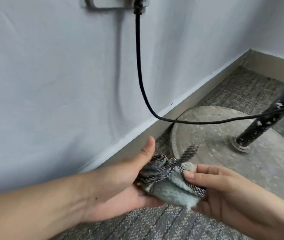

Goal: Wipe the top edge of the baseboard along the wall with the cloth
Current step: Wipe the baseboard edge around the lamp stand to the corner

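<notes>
Head view: crumpled cloth (170,181) sits between both hands, above the carpet (155,226), near the baseboard (207,86); left hand (120,184) cups it from below, thumb raised; right hand (224,193) pinches its checkered edge.
</notes>
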